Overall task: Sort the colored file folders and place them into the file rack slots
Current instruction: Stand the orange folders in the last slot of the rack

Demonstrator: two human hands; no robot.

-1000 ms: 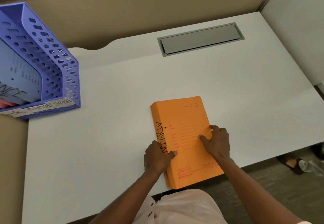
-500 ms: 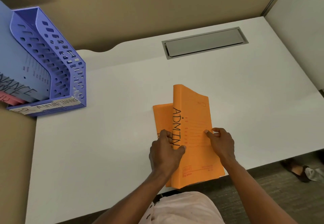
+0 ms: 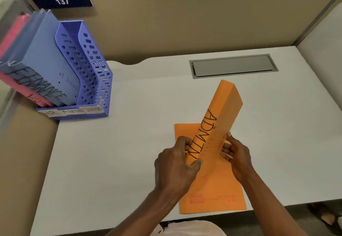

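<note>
An orange folder (image 3: 220, 113) marked ADMIN is tilted up on edge above the white desk (image 3: 129, 143). My left hand (image 3: 175, 165) grips its near left side and my right hand (image 3: 236, 156) grips its right side. Another orange folder (image 3: 212, 197) lies flat beneath, near the desk's front edge. A purple file rack (image 3: 88, 80) stands at the desk's far left corner, with labels HR, ADMIN and FINANCE on its front. Blue folders (image 3: 50, 73) marked FINANCE and a pink folder (image 3: 11, 37) marked HR stand in its left slots. The right slots hold nothing.
A grey cable hatch (image 3: 233, 66) is set into the desk at the back right. Beige partition walls (image 3: 185, 23) enclose the back and the right side, with a number sign 137 (image 3: 62, 1) at the upper left. A foot in a sandal (image 3: 327, 217) shows below the desk at the right.
Both hands have lifted the top orange folder off the stack and tilted it up on edge. The view has tipped up, bringing more of the rack into sight.
</note>
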